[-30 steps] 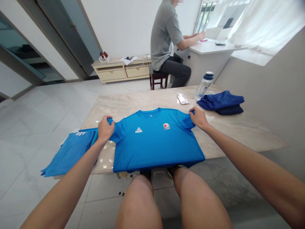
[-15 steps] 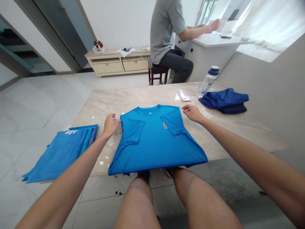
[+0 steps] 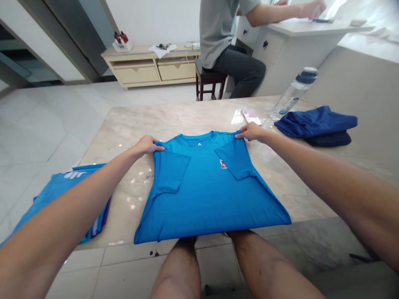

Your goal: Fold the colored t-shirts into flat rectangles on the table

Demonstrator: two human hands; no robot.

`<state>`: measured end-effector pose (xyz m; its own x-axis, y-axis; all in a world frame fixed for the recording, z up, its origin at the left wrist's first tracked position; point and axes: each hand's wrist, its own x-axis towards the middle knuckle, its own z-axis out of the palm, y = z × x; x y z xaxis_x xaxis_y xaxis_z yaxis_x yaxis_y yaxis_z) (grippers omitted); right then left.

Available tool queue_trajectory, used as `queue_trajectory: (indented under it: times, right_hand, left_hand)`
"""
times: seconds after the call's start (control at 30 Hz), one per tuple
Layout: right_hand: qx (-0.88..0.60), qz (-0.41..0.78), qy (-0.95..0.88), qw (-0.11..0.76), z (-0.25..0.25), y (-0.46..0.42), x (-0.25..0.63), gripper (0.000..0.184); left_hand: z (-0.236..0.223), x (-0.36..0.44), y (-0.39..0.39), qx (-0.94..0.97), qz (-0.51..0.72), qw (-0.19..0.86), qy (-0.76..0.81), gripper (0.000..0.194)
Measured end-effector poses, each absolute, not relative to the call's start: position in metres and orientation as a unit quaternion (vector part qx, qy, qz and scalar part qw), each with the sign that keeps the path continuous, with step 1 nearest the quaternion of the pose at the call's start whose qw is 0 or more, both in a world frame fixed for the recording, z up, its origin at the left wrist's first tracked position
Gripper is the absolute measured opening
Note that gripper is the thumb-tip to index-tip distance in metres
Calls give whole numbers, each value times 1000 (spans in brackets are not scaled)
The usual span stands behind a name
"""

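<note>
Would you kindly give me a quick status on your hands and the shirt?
Left hand on one shoulder edge, right hand pinching the other. Blue T-shirt flat on marble table, sleeves folded in. Blurred phone just past right hand, not touching.

Office-like room: white desk (image 3: 280, 52), low drawer cabinet (image 3: 137, 74), tiled floor (image 3: 46, 116)

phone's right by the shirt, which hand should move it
Probably the right hand: it holds the shirt's shoulder just below the phone. The left hand is across the shirt, farther off.
</note>
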<state>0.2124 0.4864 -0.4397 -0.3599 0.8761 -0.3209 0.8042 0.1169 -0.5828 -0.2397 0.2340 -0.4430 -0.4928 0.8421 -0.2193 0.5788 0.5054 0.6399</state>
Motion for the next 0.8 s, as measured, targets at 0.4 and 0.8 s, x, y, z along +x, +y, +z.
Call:
queue_trajectory:
  times: [0.4, 0.8]
  right_hand:
    - [-565, 246, -714, 334, -400, 550, 131, 30]
    - [-424, 194, -821, 329, -379, 365, 281, 14]
  left_hand:
    - [-369, -259, 324, 451, 276, 37, 848, 51]
    - [-365, -166, 111, 533, 376, -3, 758, 31]
